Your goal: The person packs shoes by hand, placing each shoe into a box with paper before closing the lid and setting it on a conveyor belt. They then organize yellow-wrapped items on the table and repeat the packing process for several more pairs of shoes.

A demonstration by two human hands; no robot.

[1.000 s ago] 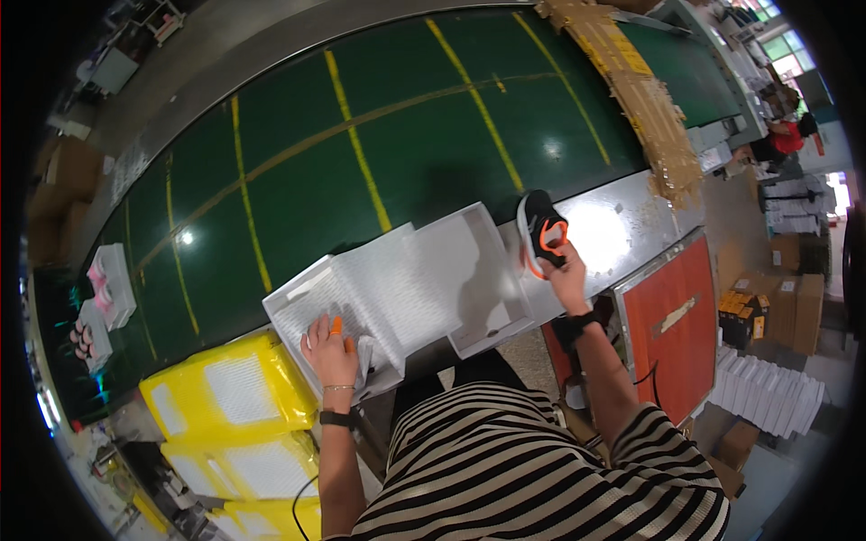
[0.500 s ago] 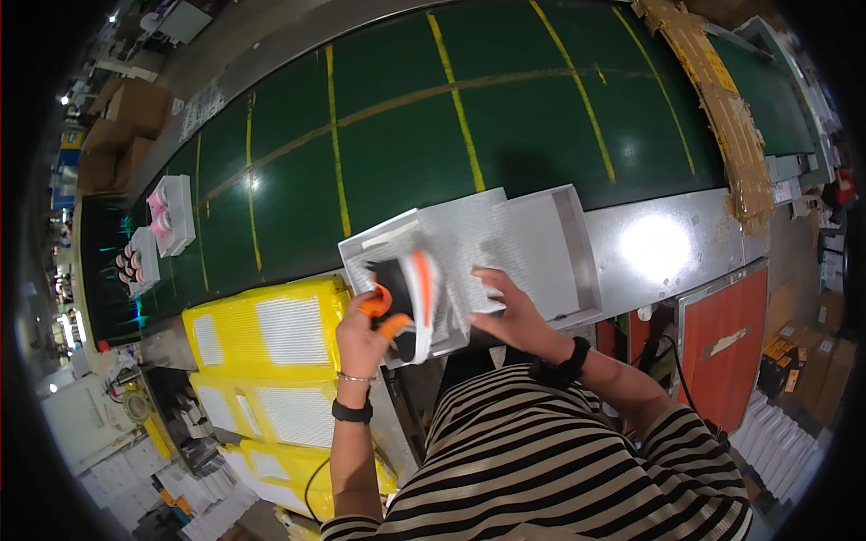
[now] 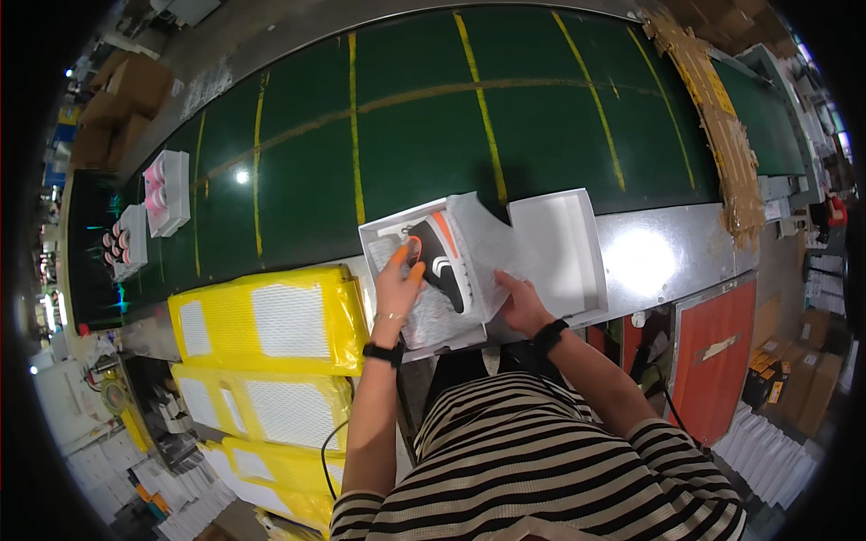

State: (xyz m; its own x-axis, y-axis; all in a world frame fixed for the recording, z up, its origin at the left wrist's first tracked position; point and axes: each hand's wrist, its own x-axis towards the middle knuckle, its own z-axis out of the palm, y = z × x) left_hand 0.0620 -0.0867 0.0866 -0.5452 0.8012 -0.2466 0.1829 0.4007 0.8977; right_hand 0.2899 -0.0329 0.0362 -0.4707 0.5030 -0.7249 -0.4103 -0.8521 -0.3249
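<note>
A black sneaker point(image 3: 437, 256) with a white sole and orange trim lies on its side in an open white shoebox point(image 3: 368, 236). My left hand point(image 3: 398, 287) grips it at the collar, its fingers partly hidden against the shoe. Thin white wrapping paper point(image 3: 492, 245) rises beside the sole and hangs over the box's right side. My right hand point(image 3: 523, 307) pinches that paper at its near right edge. Crumpled paper point(image 3: 433, 320) also fills the near part of the box, under the shoe. The box's shallow white lid point(image 3: 561, 236) lies open to the right.
A green conveyor belt point(image 3: 415, 144) with yellow lines runs behind the box. Two boxes of shoes, one pink pair point(image 3: 168, 194) and one dark group point(image 3: 124, 245), stand at its left. Stacked yellow-wrapped bundles point(image 3: 271, 320) are at my left. A metal ledge point(image 3: 672, 234) borders the lid.
The sneaker has gone down into the box, turning so its side faces up. My right hand, open before, has closed on the wrapping paper and drawn it up to the right.
</note>
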